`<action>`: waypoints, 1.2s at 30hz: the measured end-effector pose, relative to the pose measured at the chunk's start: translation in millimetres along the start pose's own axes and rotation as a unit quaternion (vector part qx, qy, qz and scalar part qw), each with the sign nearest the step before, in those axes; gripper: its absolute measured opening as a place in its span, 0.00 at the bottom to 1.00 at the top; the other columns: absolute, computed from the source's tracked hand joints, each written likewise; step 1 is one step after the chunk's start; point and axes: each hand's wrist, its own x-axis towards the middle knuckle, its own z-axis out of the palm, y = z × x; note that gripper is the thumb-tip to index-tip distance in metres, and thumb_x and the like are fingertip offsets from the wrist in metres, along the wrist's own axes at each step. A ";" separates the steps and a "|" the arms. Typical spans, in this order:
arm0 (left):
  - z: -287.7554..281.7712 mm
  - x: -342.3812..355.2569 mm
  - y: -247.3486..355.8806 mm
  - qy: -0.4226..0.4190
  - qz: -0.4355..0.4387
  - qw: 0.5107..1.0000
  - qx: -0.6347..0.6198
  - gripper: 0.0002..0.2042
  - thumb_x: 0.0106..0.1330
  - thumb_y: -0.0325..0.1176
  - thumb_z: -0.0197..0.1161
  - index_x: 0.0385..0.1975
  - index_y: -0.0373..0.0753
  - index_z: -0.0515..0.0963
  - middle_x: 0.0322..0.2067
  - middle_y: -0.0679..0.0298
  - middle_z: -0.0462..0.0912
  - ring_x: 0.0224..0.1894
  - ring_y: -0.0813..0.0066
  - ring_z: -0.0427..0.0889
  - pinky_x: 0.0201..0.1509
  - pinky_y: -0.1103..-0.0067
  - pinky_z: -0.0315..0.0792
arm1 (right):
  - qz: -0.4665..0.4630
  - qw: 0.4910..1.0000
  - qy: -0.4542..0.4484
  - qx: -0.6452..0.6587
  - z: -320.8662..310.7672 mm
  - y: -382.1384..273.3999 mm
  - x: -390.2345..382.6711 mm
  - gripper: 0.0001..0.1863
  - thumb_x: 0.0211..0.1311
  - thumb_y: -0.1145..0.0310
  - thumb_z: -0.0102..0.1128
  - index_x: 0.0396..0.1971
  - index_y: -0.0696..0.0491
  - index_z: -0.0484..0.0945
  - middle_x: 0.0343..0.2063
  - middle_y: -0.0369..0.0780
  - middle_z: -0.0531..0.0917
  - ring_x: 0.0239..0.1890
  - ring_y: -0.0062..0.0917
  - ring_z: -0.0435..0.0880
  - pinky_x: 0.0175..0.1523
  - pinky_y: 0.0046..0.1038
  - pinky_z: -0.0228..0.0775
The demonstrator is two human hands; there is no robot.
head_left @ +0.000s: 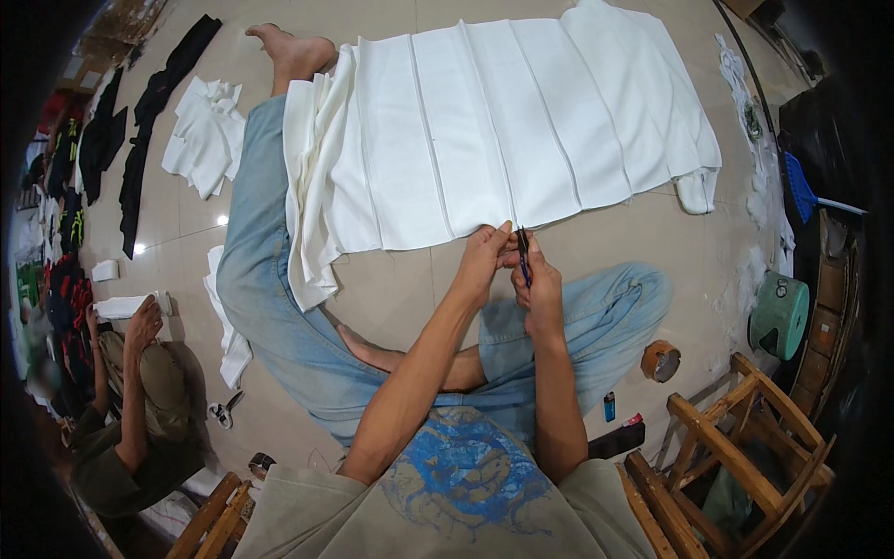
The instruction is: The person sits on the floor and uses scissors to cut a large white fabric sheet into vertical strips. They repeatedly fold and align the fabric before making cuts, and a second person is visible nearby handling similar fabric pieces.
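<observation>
A long white knit fabric [494, 121] with raised seam lines across it lies spread on the floor before me, bunched in folds at its left end. My left hand [482, 265] pinches the near edge of this fabric, fingers closed. Close beside it, my right hand [540, 291] is wrapped round small dark thread snips [524, 259]. The blades point away from me and reach up to the fabric edge, next to the left fingertips. Whether they touch a thread cannot be made out.
At the left, a co-worker's hands [142, 321] hold a folded white strip [130, 306]. White cloth pieces [205, 135] and black garments [158, 121] lie beyond. To my right are a tape roll [660, 361], a blue lighter [610, 406], a wooden stool [722, 419] and a green tub [778, 315].
</observation>
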 end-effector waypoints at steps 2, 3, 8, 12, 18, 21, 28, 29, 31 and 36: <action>-0.8 0.4 -1.7 0.002 0.001 1.000 -0.001 0.14 0.74 0.43 0.57 0.35 0.38 0.69 0.36 0.62 0.80 0.35 0.80 0.77 0.43 0.81 0.74 | -0.001 1.000 0.004 -0.003 1.3 -0.9 1.3 0.24 0.74 0.47 0.48 0.27 0.52 0.78 0.10 0.27 0.66 0.09 0.09 0.56 0.14 0.16 0.43; -1.4 0.9 -2.3 0.002 0.002 1.000 -0.003 0.14 0.73 0.43 0.58 0.35 0.38 0.70 0.36 0.62 0.80 0.35 0.80 0.77 0.43 0.81 0.74 | -0.003 1.000 0.004 -0.004 1.4 -0.3 2.7 0.24 0.73 0.47 0.49 0.27 0.52 0.78 0.11 0.27 0.67 0.09 0.09 0.56 0.14 0.16 0.43; -6.2 4.0 -7.0 0.004 -0.006 1.000 -0.010 0.13 0.73 0.43 0.59 0.34 0.38 0.70 0.34 0.63 0.79 0.34 0.80 0.77 0.43 0.81 0.74 | 0.003 1.000 0.006 0.000 1.1 1.5 4.8 0.24 0.73 0.47 0.50 0.27 0.52 0.77 0.11 0.28 0.67 0.09 0.09 0.56 0.14 0.16 0.43; -6.9 5.7 -9.0 -0.009 -0.003 1.000 -0.015 0.14 0.73 0.43 0.58 0.34 0.38 0.70 0.34 0.62 0.79 0.34 0.80 0.76 0.44 0.82 0.74 | 0.000 1.000 0.004 -0.018 -0.1 1.7 4.9 0.24 0.73 0.46 0.50 0.26 0.51 0.77 0.11 0.28 0.67 0.10 0.09 0.56 0.14 0.16 0.44; -6.2 -1.6 1.9 -0.004 -0.024 0.996 0.085 0.17 0.73 0.44 0.57 0.29 0.34 0.72 0.30 0.56 0.83 0.31 0.76 0.81 0.36 0.79 0.75 | -0.075 0.993 -0.028 -0.082 0.5 -4.4 -20.1 0.24 0.73 0.46 0.48 0.28 0.52 0.79 0.15 0.26 0.66 0.15 0.09 0.58 0.19 0.17 0.45; 6.0 -26.4 43.1 -0.010 -0.081 0.911 0.403 0.18 0.72 0.42 0.57 0.29 0.30 0.76 0.26 0.54 0.84 0.27 0.70 0.82 0.32 0.76 0.75 | -0.027 0.999 0.017 -0.042 -12.3 -23.3 -26.6 0.26 0.74 0.45 0.45 0.31 0.54 0.79 0.16 0.27 0.67 0.15 0.09 0.59 0.19 0.16 0.48; 5.8 45.7 133.7 0.132 0.419 0.719 0.539 0.12 0.68 0.33 0.60 0.45 0.32 0.77 0.46 0.51 0.81 0.48 0.55 0.80 0.54 0.68 0.72 | -0.023 0.996 -0.088 0.009 8.9 -111.9 50.4 0.34 0.75 0.41 0.40 0.42 0.62 0.76 0.17 0.27 0.65 0.14 0.08 0.55 0.17 0.14 0.45; 6.1 71.3 154.8 0.129 0.413 0.723 0.538 0.15 0.66 0.30 0.59 0.51 0.34 0.74 0.53 0.50 0.77 0.56 0.52 0.74 0.61 0.66 0.67 | -0.027 0.992 -0.120 0.002 17.2 -122.5 69.5 0.34 0.75 0.41 0.40 0.42 0.62 0.76 0.17 0.27 0.64 0.14 0.08 0.54 0.17 0.14 0.44; 5.5 133.7 189.4 0.126 0.519 0.664 0.524 0.16 0.65 0.26 0.57 0.52 0.32 0.72 0.50 0.47 0.78 0.56 0.49 0.74 0.61 0.64 0.68 | -0.021 0.987 -0.161 0.009 37.5 -142.2 108.5 0.33 0.75 0.41 0.40 0.42 0.62 0.75 0.16 0.26 0.61 0.14 0.08 0.54 0.17 0.14 0.44; -6.1 256.1 246.5 0.142 0.526 0.605 0.581 0.18 0.63 0.28 0.59 0.53 0.30 0.71 0.47 0.46 0.79 0.54 0.49 0.75 0.59 0.58 0.67 | -0.023 0.959 -0.251 0.126 96.6 -173.6 211.4 0.31 0.74 0.41 0.41 0.41 0.60 0.73 0.16 0.28 0.64 0.15 0.10 0.57 0.17 0.15 0.46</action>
